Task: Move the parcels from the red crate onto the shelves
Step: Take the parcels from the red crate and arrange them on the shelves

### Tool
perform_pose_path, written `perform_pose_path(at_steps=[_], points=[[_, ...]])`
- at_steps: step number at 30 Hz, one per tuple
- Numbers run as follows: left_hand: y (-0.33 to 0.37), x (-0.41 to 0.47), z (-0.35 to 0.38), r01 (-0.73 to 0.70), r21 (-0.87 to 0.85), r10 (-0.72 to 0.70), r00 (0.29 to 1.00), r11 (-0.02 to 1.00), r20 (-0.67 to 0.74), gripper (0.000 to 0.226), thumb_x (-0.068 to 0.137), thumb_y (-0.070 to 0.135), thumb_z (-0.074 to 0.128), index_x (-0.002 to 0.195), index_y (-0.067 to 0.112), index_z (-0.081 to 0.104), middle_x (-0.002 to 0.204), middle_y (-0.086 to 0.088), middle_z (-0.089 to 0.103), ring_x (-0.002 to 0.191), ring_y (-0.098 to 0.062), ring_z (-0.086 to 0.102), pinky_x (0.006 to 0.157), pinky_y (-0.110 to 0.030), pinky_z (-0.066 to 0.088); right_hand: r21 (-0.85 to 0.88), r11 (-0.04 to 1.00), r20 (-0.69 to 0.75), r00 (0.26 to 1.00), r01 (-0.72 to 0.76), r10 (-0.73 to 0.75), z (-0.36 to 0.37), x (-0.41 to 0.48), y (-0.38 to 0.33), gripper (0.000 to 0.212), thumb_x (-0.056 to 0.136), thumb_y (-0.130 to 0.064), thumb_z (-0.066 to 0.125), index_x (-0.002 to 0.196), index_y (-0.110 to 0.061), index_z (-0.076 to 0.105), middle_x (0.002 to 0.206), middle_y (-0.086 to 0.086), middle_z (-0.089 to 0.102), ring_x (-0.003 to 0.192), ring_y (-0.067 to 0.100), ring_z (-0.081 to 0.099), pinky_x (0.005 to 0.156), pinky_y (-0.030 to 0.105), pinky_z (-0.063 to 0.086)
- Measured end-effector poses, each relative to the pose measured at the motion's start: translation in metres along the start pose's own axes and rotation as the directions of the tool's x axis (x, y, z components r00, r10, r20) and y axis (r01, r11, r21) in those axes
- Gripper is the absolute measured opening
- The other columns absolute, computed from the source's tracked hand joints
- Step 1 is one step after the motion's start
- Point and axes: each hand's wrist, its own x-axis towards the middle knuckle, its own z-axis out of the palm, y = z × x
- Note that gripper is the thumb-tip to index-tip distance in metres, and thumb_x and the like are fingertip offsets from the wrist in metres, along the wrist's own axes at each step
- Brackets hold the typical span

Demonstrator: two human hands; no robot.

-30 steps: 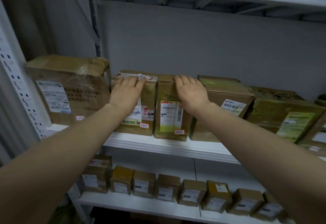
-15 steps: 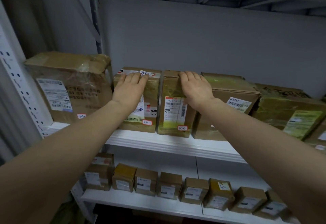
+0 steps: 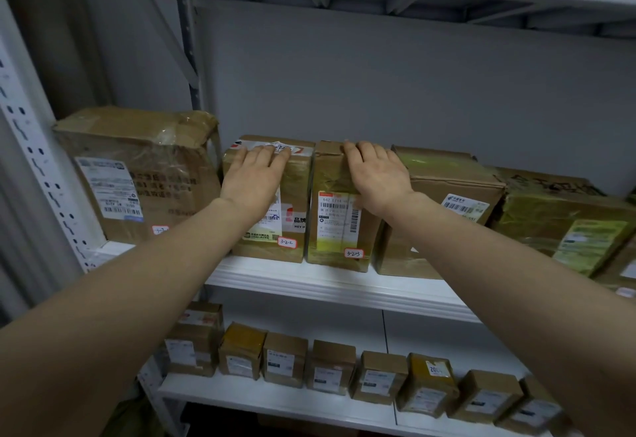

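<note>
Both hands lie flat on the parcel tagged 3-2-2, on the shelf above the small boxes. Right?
Not quite. The head view shows only the left hand on the parcel tagged 3-2-2; the right hand lies flat on its neighbour, the parcel tagged 3-2-3. Both parcels stand on the shelf above the small boxes.

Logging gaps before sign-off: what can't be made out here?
Head view, the only one:
- Red crate: outside the frame.
- Parcel tagged 3-2-2: label partly under the left hand, fine print blurred.
- Parcel tagged 3-2-3: upper front under the right hand.
- Green-labelled parcel: cut by the right edge.
- Small parcels, lower shelf: labels too small; rightmost ones behind the right forearm.
</note>
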Motion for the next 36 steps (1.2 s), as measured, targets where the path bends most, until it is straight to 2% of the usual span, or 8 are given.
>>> perform_pose_path(at_steps=[4, 9, 14, 21, 26, 31, 36], points=[[0.001, 0.0, -0.001, 0.009, -0.01, -0.008, 1.0, 1.0, 0.011, 0.084, 0.084, 0.01, 0.066, 0.15, 0.015, 0.015, 0.151, -0.013, 0.028, 0.141, -0.029, 0.023, 0.118, -0.044, 0.009, 0.017, 1.0, 0.004, 1.0, 0.007, -0.007, 0.0, 0.001, -0.002, 0.104, 0.073, -0.038, 0.08, 0.15, -0.013, 0.014, 0.146, 0.01, 0.032, 0.136, 0.029, 0.03, 0.113, 0.04, 0.021], [0.001, -0.001, -0.003, 0.01, -0.023, -0.009, 1.0, 1.0, 0.004, 0.082, 0.085, 0.011, 0.066, 0.15, 0.015, 0.016, 0.151, -0.013, 0.028, 0.141, -0.029, 0.023, 0.118, -0.044, 0.009, 0.04, 0.999, -0.003, 1.0, 0.009, -0.009, 0.0, 0.0, 0.0, 0.103, 0.074, -0.037, 0.078, 0.15, -0.014, 0.013, 0.146, 0.011, 0.032, 0.136, 0.029, 0.029, 0.113, 0.041, 0.02], [0.003, -0.002, -0.005, 0.018, -0.019, -0.018, 1.0, 1.0, 0.013, 0.081, 0.086, 0.012, 0.064, 0.151, 0.014, 0.015, 0.152, -0.012, 0.027, 0.142, -0.028, 0.022, 0.118, -0.044, 0.008, 0.019, 1.0, 0.005, 1.0, 0.011, -0.011, 0.0, -0.003, 0.001, 0.112, 0.074, -0.04, 0.078, 0.151, -0.01, 0.002, 0.15, 0.013, 0.025, 0.14, 0.029, 0.022, 0.116, 0.042, 0.012], [0.005, -0.001, -0.006, 0.03, -0.033, -0.029, 0.999, 0.999, 0.02, 0.079, 0.086, 0.009, 0.063, 0.15, 0.014, 0.017, 0.152, -0.013, 0.026, 0.142, -0.029, 0.021, 0.118, -0.045, 0.007, 0.029, 0.999, -0.005, 1.0, 0.02, -0.02, -0.002, -0.005, 0.001, 0.111, 0.075, -0.039, 0.077, 0.151, -0.01, 0.002, 0.15, 0.012, 0.025, 0.141, 0.029, 0.022, 0.117, 0.043, 0.01], [0.006, -0.001, -0.006, 0.033, -0.028, -0.032, 0.999, 0.999, 0.036, 0.081, 0.087, 0.009, 0.063, 0.151, 0.013, 0.013, 0.154, -0.013, 0.023, 0.144, -0.028, 0.017, 0.118, -0.045, 0.005, 0.027, 0.999, -0.003, 1.0, 0.031, -0.03, -0.005, -0.007, -0.002, 0.118, 0.07, -0.047, 0.078, 0.151, -0.01, 0.001, 0.151, 0.011, 0.024, 0.142, 0.028, 0.02, 0.117, 0.043, 0.007], [0.007, -0.01, -0.013, 0.043, -0.004, -0.043, 0.999, 0.999, 0.017, 0.092, 0.086, 0.015, 0.063, 0.151, 0.007, -0.001, 0.158, -0.012, 0.012, 0.146, -0.024, 0.008, 0.119, -0.04, 0.001, 0.034, 0.996, -0.087, 0.993, 0.082, -0.079, -0.013, -0.006, -0.012, 0.113, 0.073, -0.053, 0.073, 0.151, -0.01, 0.004, 0.152, 0.01, 0.021, 0.143, 0.027, 0.017, 0.117, 0.044, 0.005], [-0.02, -0.037, -0.027, 0.092, 0.038, -0.091, 0.995, 0.995, -0.027, 0.089, 0.083, 0.017, 0.061, 0.151, 0.006, 0.005, 0.154, -0.012, 0.022, 0.144, -0.024, 0.016, 0.119, -0.038, 0.001, 0.086, 0.979, -0.159, 0.973, 0.185, -0.17, -0.023, 0.004, -0.047, 0.105, 0.076, -0.054, 0.069, 0.151, -0.012, 0.008, 0.153, 0.01, 0.021, 0.143, 0.026, 0.017, 0.116, 0.043, 0.005]])
